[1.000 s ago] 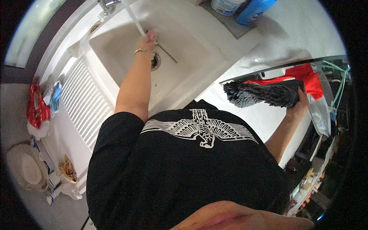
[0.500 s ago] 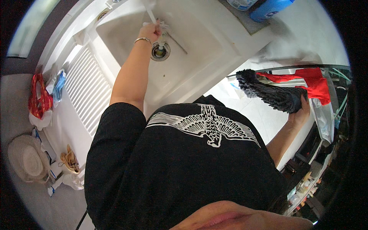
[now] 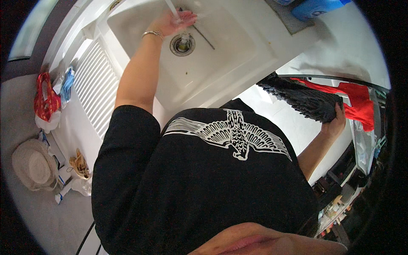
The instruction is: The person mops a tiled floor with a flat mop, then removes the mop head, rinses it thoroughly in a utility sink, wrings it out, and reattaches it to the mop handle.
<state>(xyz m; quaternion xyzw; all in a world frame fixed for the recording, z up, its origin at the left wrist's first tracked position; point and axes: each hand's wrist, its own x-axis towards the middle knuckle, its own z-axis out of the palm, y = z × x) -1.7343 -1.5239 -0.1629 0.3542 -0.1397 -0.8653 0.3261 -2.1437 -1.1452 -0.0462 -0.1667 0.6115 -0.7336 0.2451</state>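
My left hand (image 3: 178, 22) is over the white sink (image 3: 238, 63), palm up with its fingers stretched out. A stream of water (image 3: 171, 6) falls onto it, and nothing lies in the palm. Just below is the round metal drain (image 3: 182, 45), with a thin dark rod (image 3: 204, 37) on the basin floor beside it. Off to the right, past the sink's edge, my right hand (image 3: 333, 124) is closed on one end of a dark grey shaggy duster (image 3: 304, 100). Its far end reaches toward the sink; what is under the pile is hidden.
A blue bottle (image 3: 321, 9) stands on a grey mat at the sink's far right corner. Red cloth (image 3: 359, 106) hangs behind the duster. On the left are a white ribbed panel (image 3: 95, 87), a red bag (image 3: 46, 100) and a pale brimmed hat (image 3: 37, 165).
My left hand has opened from a closed shape and turned palm up under the water, shifting slightly right. My right hand keeps hold of the duster, which has dipped a little.
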